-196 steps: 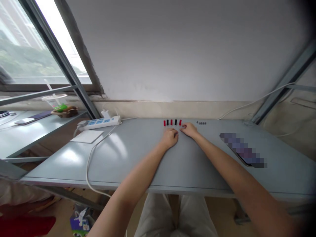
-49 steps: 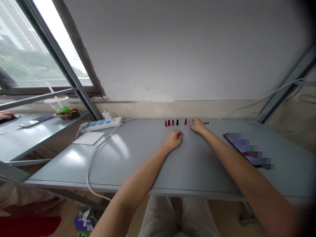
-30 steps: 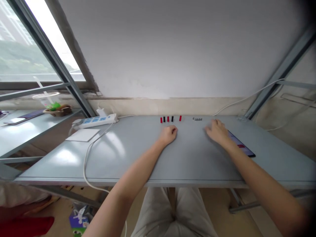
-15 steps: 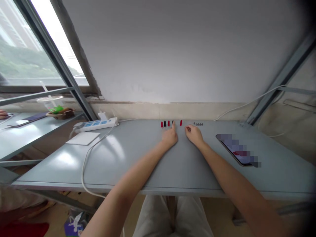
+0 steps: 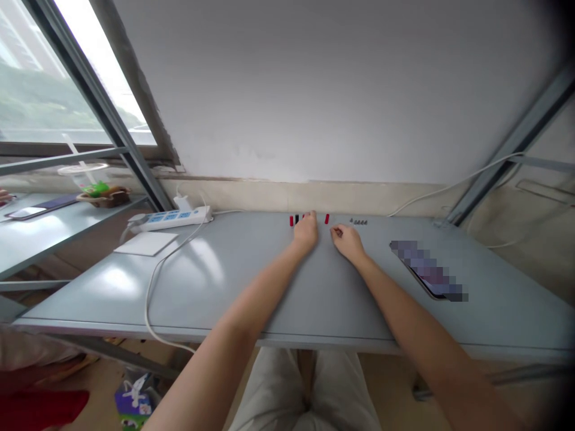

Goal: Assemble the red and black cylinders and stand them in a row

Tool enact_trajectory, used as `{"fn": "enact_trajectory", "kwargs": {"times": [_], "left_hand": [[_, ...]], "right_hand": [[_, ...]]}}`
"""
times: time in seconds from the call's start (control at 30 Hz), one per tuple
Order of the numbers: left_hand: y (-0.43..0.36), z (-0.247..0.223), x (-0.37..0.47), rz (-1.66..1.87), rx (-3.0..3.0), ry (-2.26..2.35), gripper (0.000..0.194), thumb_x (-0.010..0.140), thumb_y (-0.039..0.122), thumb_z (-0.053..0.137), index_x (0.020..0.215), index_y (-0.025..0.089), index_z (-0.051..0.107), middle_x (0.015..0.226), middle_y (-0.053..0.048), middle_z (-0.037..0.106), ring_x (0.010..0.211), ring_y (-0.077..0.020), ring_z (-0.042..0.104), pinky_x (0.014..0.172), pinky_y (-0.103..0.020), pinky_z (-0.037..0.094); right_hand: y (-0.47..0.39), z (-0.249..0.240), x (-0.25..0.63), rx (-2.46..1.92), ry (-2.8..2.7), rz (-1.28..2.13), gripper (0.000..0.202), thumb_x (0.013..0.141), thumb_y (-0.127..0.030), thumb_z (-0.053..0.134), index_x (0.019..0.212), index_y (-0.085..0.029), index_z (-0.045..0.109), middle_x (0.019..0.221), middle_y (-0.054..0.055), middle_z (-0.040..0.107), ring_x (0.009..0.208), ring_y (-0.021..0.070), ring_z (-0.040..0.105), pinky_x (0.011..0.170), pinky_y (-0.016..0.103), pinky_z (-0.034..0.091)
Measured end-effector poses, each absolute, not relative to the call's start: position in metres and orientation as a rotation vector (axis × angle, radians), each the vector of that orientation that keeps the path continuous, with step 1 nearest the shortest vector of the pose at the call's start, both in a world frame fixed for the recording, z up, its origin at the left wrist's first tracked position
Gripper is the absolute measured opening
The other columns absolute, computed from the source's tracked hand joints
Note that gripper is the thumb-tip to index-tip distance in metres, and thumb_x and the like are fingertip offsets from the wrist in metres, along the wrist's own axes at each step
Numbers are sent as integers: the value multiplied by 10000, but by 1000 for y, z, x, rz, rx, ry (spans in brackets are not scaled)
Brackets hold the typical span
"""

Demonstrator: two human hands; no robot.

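Observation:
My left hand (image 5: pixel 306 232) rests at the back of the grey desk, fingers curled over a row of small upright cylinders. At its left stand a red cylinder (image 5: pixel 291 221) and a black cylinder (image 5: pixel 297 219); another red one is partly covered by the fingers. What its fingertips hold is hidden. My right hand (image 5: pixel 348 239) lies on the desk with thumb and fingers pinched; anything between them is too small to tell. Between and behind the hands, a lone red cylinder (image 5: pixel 327 219) stands slightly tilted. Several tiny dark pieces (image 5: pixel 360 222) lie in a row beyond my right hand.
A phone (image 5: pixel 426 270) lies on the desk (image 5: pixel 215 311) at the right. At the left are a white power strip (image 5: pixel 175 218), a white flat square (image 5: pixel 146 243) and a cable (image 5: pixel 150 287) running over the front edge. A wall (image 5: pixel 314 108) rises behind.
My left hand's raised index finger has come down, and the hand now covers the black cylinder beside it. My right hand stays pinched in about the same place. The view has shifted slightly.

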State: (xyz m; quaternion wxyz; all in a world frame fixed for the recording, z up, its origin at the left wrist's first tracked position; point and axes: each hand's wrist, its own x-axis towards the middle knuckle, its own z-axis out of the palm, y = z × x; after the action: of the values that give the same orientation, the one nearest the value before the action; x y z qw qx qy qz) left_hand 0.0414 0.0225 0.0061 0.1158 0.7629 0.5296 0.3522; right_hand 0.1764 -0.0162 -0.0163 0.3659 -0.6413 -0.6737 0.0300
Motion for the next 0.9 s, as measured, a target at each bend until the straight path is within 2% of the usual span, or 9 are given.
{"fn": "enact_trajectory", "kwargs": {"times": [0.17, 0.43, 0.53, 0.63, 0.77, 0.9], "left_hand": [[16, 7, 26, 1148, 2022, 1526, 150, 807, 125, 481, 911, 150, 586, 847, -107, 652, 832, -189, 602, 784, -307, 431], [14, -20, 4, 1334, 1605, 1310, 124, 801, 110, 479, 895, 144, 551, 722, -48, 630, 640, -119, 570, 665, -256, 447], [10, -20, 7, 1343, 1515, 1203, 128, 808, 123, 477, 912, 143, 549, 735, -46, 632, 561, -88, 526, 598, -231, 436], [3, -17, 11, 1314, 1486, 1122, 125, 802, 128, 492, 909, 144, 553, 724, -32, 633, 487, -59, 468, 531, -205, 412], [-3, -16, 15, 1298, 1469, 1049, 119, 804, 114, 498, 905, 144, 554, 708, -23, 630, 490, -50, 468, 521, -187, 408], [-4, -16, 16, 1301, 1413, 1014, 113, 810, 99, 490, 898, 134, 551, 704, -31, 627, 520, -62, 498, 535, -198, 411]], "right_hand": [[-12, -22, 177, -1593, -1677, 104, 195, 807, -236, 470, 841, -180, 654, 802, 74, 678, 750, 185, 613, 697, 278, 444], [10, -14, 163, -1483, -1689, 342, 179, 785, -216, 540, 932, -165, 629, 859, 87, 672, 793, 177, 616, 748, 292, 455], [12, -11, 156, -1432, -1699, 358, 185, 828, -294, 500, 888, -175, 629, 838, 83, 669, 768, 175, 610, 719, 291, 450], [8, -17, 154, -1402, -1662, 449, 293, 873, -345, 394, 813, -166, 618, 703, 62, 648, 659, 161, 591, 650, 280, 443], [2, -25, 158, -1317, -1572, 607, 314, 842, -404, 409, 815, -161, 607, 618, 32, 612, 506, 130, 517, 530, 255, 414], [1, -23, 159, -1274, -1503, 638, 331, 801, -444, 444, 811, -157, 609, 591, 22, 582, 500, 129, 502, 519, 255, 398]]}}
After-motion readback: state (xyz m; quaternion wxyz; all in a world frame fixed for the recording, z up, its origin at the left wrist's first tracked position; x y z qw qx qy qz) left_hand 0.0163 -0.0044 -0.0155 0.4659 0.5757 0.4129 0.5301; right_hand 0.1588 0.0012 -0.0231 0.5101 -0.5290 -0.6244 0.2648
